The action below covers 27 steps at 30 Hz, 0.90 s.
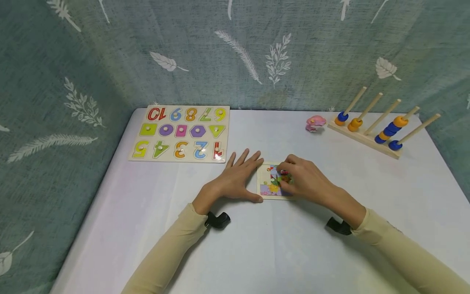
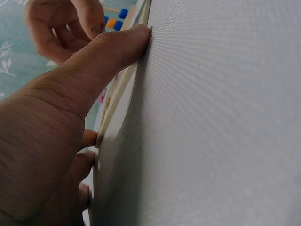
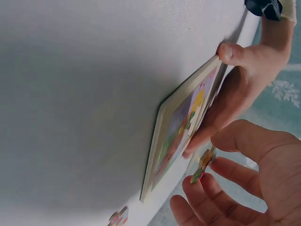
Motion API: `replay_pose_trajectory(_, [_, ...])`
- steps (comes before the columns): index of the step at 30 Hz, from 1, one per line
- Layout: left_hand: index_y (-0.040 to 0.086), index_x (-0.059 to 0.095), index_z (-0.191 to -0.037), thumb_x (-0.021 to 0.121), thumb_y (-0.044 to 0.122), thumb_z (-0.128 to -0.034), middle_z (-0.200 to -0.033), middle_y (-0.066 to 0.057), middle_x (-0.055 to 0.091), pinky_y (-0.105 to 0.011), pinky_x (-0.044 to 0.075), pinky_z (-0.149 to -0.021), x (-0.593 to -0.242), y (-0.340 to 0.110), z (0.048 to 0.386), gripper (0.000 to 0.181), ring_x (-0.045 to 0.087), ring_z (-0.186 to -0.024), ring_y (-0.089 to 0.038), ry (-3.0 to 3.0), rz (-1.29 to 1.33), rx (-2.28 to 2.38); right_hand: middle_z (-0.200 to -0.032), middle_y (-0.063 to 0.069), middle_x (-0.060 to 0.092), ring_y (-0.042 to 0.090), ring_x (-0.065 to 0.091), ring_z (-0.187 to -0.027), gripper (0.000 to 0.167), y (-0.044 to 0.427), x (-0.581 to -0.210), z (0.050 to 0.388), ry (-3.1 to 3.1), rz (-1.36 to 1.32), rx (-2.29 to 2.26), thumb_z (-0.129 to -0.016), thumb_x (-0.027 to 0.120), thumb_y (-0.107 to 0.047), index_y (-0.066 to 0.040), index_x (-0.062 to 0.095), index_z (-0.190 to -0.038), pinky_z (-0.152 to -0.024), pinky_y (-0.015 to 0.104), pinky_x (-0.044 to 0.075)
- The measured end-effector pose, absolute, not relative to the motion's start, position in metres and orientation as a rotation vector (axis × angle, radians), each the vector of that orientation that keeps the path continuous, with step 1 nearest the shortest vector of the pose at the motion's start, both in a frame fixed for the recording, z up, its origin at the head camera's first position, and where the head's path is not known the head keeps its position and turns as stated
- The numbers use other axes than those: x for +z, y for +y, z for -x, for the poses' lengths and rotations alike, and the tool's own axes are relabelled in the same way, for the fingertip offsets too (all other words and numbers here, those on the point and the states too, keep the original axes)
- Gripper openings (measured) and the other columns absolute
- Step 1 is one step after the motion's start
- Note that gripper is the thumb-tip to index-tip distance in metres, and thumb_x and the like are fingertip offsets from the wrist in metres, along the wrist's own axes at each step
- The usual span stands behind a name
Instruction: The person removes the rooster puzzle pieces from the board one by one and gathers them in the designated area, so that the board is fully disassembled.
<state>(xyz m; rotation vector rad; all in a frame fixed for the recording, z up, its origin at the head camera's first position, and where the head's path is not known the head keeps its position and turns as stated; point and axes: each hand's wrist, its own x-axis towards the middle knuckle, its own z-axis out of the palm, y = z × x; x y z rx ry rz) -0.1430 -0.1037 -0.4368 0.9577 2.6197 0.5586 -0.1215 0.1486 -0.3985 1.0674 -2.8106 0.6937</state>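
Note:
A small jigsaw puzzle in a pale wooden frame [image 1: 280, 197] lies on the white table, its picture partly filled. The left hand [image 1: 236, 177] rests at its left side, fingers spread and fairly straight. In the left wrist view the left thumb [image 2: 117, 47] touches the frame's edge. Over the puzzle's right part is the right hand [image 1: 304, 179]. Seen from the right wrist, it pinches a colourful puzzle piece [image 3: 204, 165] between thumb and fingertips, just above the frame. The right hand hides part of the picture in the head view.
A number and shape board [image 1: 169, 137] lies at the back left. A small pink thing [image 1: 315, 122], its kind unclear, lies at the back. Behind right stands a wooden peg rack [image 1: 367, 141] with blue and orange beads. Patterned curtain [image 1: 205, 61] borders the table.

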Motion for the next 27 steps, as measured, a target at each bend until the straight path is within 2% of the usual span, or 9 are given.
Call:
replay_pose_trajectory(10, [0.014, 0.022, -0.161, 0.079, 0.064, -0.0733, -0.168, -0.002, 0.004, -0.053, -0.01, -0.118, -0.437, -0.104, 0.143, 0.116, -0.008, -0.152, -0.027, 2.631, -0.978, 0.566, -0.095, 0.004, 0.062, 0.012, 0.052, -0.068, 0.02, 0.174, -0.394, 0.116, -2.766, -1.02, 0.647, -0.08, 0.076, -0.01, -0.006, 0.075, -0.099, -0.058, 0.028, 0.046])
replay_pose_trajectory(19, [0.015, 0.02, -0.161, 0.079, 0.065, -0.0736, -0.168, -0.001, 0.003, -0.052, -0.01, -0.118, -0.44, -0.105, 0.142, 0.116, -0.009, -0.152, -0.027, 2.631, -0.988, 0.561, -0.095, 0.005, 0.064, 0.018, 0.061, -0.075, 0.023, 0.195, -0.394, 0.11, -2.777, -0.947, 0.621, -0.08, 0.076, -0.008, -0.004, 0.076, -0.102, -0.061, 0.033, 0.051])
replay_pose_trajectory(27, [0.017, 0.018, -0.161, 0.078, 0.066, -0.0734, -0.168, 0.001, 0.001, -0.05, -0.012, -0.118, -0.441, -0.105, 0.144, 0.117, -0.011, -0.152, -0.025, 2.632, -0.973, 0.538, -0.094, 0.004, 0.064, 0.018, 0.061, -0.074, 0.021, 0.21, -0.395, 0.107, -2.754, -0.926, 0.622, -0.079, 0.076, -0.006, -0.005, 0.076, -0.099, -0.061, 0.035, 0.051])
